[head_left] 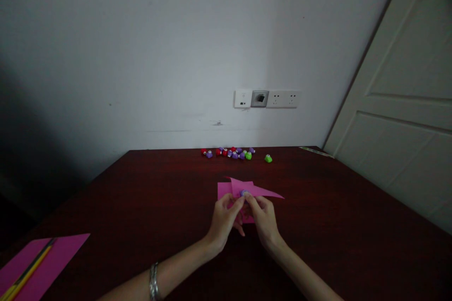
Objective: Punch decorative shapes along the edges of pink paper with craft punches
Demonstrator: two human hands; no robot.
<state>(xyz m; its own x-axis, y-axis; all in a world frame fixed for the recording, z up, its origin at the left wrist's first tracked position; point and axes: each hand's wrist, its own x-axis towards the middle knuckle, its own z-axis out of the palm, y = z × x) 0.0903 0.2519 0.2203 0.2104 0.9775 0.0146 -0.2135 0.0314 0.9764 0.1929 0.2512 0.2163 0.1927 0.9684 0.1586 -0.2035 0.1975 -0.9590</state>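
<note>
A folded pink paper sheet (263,190) lies in the middle of the dark red table (141,197). A small purple craft punch (244,193) sits on the paper's edge. My left hand (225,218) and my right hand (263,218) meet over it, with the fingertips of both pinched round the punch and the paper. A bracelet shows on my left wrist.
Several small red, purple and green punches (231,152) lie in a row at the table's far edge, one green punch (268,158) apart to the right. Pink paper with pencils (35,263) lies at the near left corner. A white wall with sockets (266,99) stands behind; a door (406,103) at right.
</note>
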